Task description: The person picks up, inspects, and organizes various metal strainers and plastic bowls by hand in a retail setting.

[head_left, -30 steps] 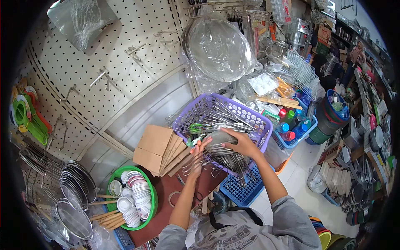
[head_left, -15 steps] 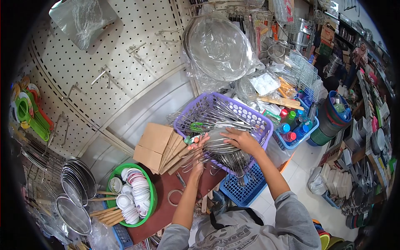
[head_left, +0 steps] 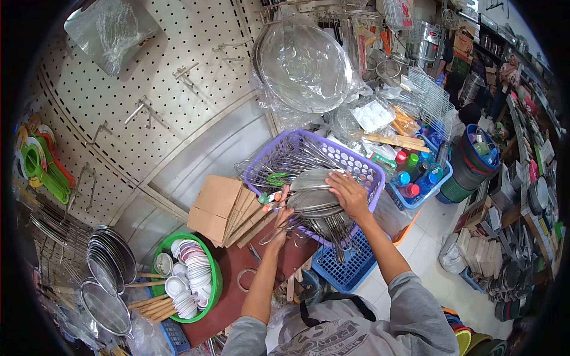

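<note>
A stack of round wire-mesh strainers (head_left: 314, 202) lies tilted over the near side of a purple basket (head_left: 375, 178). My left hand (head_left: 282, 218) grips the stack at its left side, with thin wire handles sticking out beside the palm. My right hand (head_left: 350, 194) is on the right part of the top strainers, fingers curled over the rim of one; its thumb is partly hidden. Below the stack, a bundle of metal handles (head_left: 337, 237) hangs over the basket's edge. More wire utensils (head_left: 291, 155) fill the basket, along with a green-handled item (head_left: 276, 179).
Folded cardboard (head_left: 215, 204) and a tape roll (head_left: 247, 279) lie on the brown surface left of the basket. A green basket (head_left: 217, 279) holds small white dishes and wooden handles. A blue crate (head_left: 344, 267) sits below; bottles fill another blue basket (head_left: 448, 173) at right.
My right hand has shifted slightly right and down, its fingers now over a strainer's rim. The upper strainers appear spread and tilted up more. The camera view has shifted a little.
</note>
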`<state>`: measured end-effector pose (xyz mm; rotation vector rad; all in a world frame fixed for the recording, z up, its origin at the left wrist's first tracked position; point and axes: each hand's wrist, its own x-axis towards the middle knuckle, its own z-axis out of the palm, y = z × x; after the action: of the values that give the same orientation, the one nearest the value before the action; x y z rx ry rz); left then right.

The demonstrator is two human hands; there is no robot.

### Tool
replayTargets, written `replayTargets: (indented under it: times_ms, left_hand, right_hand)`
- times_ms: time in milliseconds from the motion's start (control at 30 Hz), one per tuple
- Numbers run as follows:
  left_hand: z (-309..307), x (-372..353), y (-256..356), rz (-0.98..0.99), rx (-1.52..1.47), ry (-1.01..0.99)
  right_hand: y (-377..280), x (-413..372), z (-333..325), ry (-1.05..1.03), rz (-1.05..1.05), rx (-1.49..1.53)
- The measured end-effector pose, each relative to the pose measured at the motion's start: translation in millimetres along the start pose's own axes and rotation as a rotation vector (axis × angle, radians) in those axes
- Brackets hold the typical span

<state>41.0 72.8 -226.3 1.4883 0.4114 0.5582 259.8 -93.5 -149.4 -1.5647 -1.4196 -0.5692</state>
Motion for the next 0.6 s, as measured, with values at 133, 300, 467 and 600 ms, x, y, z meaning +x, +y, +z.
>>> replayTargets:
  times_ms: [133, 300, 467, 600]
  left_hand:
    - [-3.1, 1.6, 0.3, -0.011, 0.004, -0.005]
    - [-0.3, 6.2, 12.7, 0.045, -0.029, -0.001]
    - [21.1, -2.4, 48.4, 0.052, -0.084, -0.041]
    - [19.1, -4.2, 56.1, -0.029, -0.042, -0.064]
  right_hand:
    - [3.9, 0.6, -7.9, 0.105, 0.000, -0.031]
    - [-1.4, 3.0, -12.9, 0.055, -0.063, 0.024]
    - [-23.1, 23.7, -34.8, 0.048, -0.196, -0.031]
    - [-26.3, 37.0, -38.3, 0.071, -0.316, -0.111]
